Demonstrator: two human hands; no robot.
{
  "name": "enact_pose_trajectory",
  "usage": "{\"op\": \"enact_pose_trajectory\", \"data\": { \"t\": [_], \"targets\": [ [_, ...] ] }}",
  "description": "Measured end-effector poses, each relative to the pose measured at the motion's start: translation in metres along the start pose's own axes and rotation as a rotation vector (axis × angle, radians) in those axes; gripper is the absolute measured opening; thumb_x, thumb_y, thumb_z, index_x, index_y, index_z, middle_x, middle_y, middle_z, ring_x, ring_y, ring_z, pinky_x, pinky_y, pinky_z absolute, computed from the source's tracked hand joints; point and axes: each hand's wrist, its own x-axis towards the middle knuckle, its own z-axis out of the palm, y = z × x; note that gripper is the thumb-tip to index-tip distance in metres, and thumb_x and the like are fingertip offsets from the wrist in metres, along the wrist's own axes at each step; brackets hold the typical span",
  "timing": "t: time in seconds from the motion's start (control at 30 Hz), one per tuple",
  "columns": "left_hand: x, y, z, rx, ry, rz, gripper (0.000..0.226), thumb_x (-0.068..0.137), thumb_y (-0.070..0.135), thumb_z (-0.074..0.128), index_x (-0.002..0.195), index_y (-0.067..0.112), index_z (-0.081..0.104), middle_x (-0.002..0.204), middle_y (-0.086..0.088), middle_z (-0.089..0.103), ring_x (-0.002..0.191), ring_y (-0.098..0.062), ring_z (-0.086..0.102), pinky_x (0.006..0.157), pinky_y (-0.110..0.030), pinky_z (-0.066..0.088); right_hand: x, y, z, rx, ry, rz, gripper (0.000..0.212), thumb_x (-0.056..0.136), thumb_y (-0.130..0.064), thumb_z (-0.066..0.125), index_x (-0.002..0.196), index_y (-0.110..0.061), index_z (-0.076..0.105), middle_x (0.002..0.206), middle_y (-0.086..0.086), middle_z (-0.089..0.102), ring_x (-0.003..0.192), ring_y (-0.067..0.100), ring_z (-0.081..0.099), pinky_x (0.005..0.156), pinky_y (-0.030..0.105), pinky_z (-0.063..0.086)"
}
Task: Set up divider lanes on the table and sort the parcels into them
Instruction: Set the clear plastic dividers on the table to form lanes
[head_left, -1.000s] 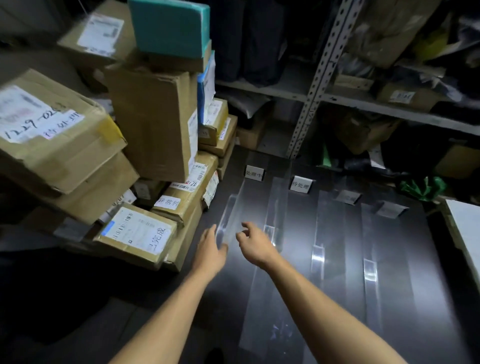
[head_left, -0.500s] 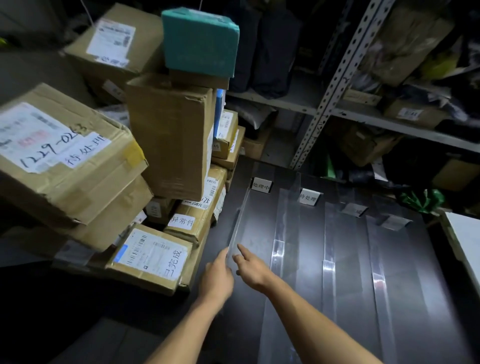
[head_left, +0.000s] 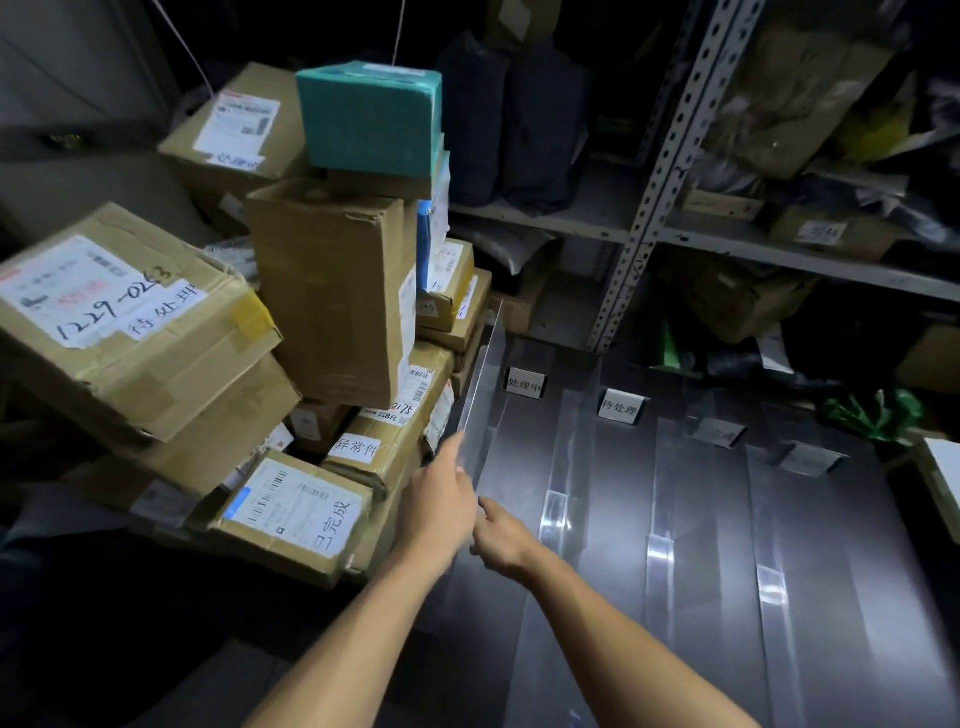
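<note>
Now the clear divider (head_left: 485, 395) stands up on its long edge at the left side of the dark table (head_left: 857, 597); a second ago it lay almost flat. My left hand (head_left: 441, 499) pinches its near edge, and my right hand (head_left: 501, 535) holds its near bottom corner with curled fingers. So I think the first lane wall is nearly set, beside the lane tag (head_left: 524, 383). The parcels (head_left: 332, 291) wait in a pile just left of the table, not sorted yet.
</note>
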Motion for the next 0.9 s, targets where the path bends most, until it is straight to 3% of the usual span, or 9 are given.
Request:
{"op": "enact_pose_trajectory", "data": {
  "t": [0.07, 0.17, 0.23, 0.37, 0.53, 0.7, 0.77, 0.83, 0.9],
  "targets": [
    [-0.003, 0.016, 0.001, 0.019, 0.013, 0.000, 0.049, 0.100, 0.016, 0.038, 0.146, 0.033, 0.040, 0.137, 0.000, 0.059, 0.121, -0.024, 0.056, 0.090, -0.031, 0.044, -0.010, -0.003, -0.018, -0.043, 0.043, -0.039, 0.057, 0.105, -0.038, 0.031, 0.151, -0.006, 0.031, 0.154, 0.015, 0.039, 0.141, 0.030, 0.038, 0.110, 0.035, 0.032],
    [-0.006, 0.040, 0.006, 0.001, 0.033, 0.011, 0.049, 0.099, 0.016, 0.039, 0.144, 0.036, 0.041, 0.132, -0.005, 0.062, 0.114, -0.029, 0.060, 0.093, -0.035, 0.049, -0.025, -0.016, -0.061, -0.014, 0.239, -0.162, 0.051, 0.105, -0.034, 0.033, 0.149, -0.009, 0.038, 0.154, 0.010, 0.041, 0.142, 0.026, 0.037, 0.112, 0.029, 0.027],
    [-0.013, 0.067, 0.017, -0.011, 0.049, 0.055, 0.049, 0.099, 0.017, 0.039, 0.144, 0.036, 0.041, 0.131, -0.008, 0.061, 0.113, -0.031, 0.060, 0.094, -0.038, 0.050, -0.038, -0.026, -0.101, 0.107, 0.327, -0.238, 0.053, 0.101, -0.044, 0.036, 0.148, -0.019, 0.040, 0.151, 0.004, 0.045, 0.137, 0.025, 0.044, 0.114, 0.037, 0.033],
    [-0.036, 0.134, 0.051, -0.011, 0.051, 0.148, 0.046, 0.101, 0.024, 0.036, 0.145, 0.038, 0.037, 0.128, -0.007, 0.062, 0.113, -0.029, 0.059, 0.092, -0.039, 0.050, -0.072, -0.031, -0.191, 0.286, 0.336, -0.317, 0.058, 0.098, -0.055, 0.039, 0.151, -0.034, 0.029, 0.139, -0.007, 0.048, 0.115, 0.021, 0.057, 0.094, 0.052, 0.054],
    [-0.072, 0.226, 0.113, -0.062, -0.051, 0.276, 0.046, 0.101, 0.026, 0.032, 0.144, 0.041, 0.036, 0.117, -0.006, 0.067, 0.100, -0.030, 0.063, 0.086, -0.043, 0.052, -0.112, 0.010, -0.292, 0.416, 0.413, -0.322, 0.056, 0.097, -0.054, 0.043, 0.149, -0.042, 0.028, 0.153, -0.006, 0.036, 0.132, 0.024, 0.047, 0.086, 0.052, 0.058],
    [-0.110, 0.298, 0.177, -0.115, -0.206, 0.340, 0.044, 0.100, 0.026, 0.032, 0.140, 0.042, 0.039, 0.122, 0.001, 0.066, 0.104, -0.027, 0.062, 0.089, -0.040, 0.051, -0.149, 0.081, -0.366, 0.476, 0.517, -0.270, 0.063, 0.078, -0.061, 0.045, 0.137, -0.040, 0.045, 0.136, -0.008, 0.050, 0.117, 0.027, 0.055, 0.062, 0.040, 0.061],
    [-0.124, 0.318, 0.201, -0.115, -0.263, 0.352, 0.045, 0.100, 0.024, 0.032, 0.141, 0.041, 0.040, 0.121, 0.003, 0.066, 0.106, -0.027, 0.060, 0.088, -0.037, 0.049, -0.161, 0.108, -0.387, 0.430, 0.588, -0.252, 0.057, 0.078, -0.059, 0.040, 0.131, -0.038, 0.051, 0.122, -0.011, 0.054, 0.107, 0.025, 0.055, 0.067, 0.043, 0.062],
    [-0.134, 0.333, 0.223, -0.123, -0.326, 0.360, 0.044, 0.099, 0.026, 0.033, 0.139, 0.043, 0.040, 0.116, 0.000, 0.067, 0.101, -0.029, 0.062, 0.086, -0.040, 0.051, -0.172, 0.131, -0.405, 0.349, 0.660, -0.217, 0.047, 0.084, -0.055, 0.036, 0.121, -0.034, 0.056, 0.119, -0.008, 0.059, 0.108, 0.025, 0.059, 0.084, 0.052, 0.058],
    [-0.142, 0.344, 0.245, -0.141, -0.389, 0.350, 0.038, 0.096, 0.027, 0.034, 0.129, 0.044, 0.045, 0.105, 0.000, 0.068, 0.093, -0.029, 0.063, 0.083, -0.045, 0.053, -0.180, 0.152, -0.419, 0.280, 0.683, -0.167, 0.033, 0.092, -0.045, 0.037, 0.113, -0.032, 0.058, 0.110, -0.017, 0.059, 0.103, 0.016, 0.059, 0.087, 0.048, 0.055]
  ]
}}
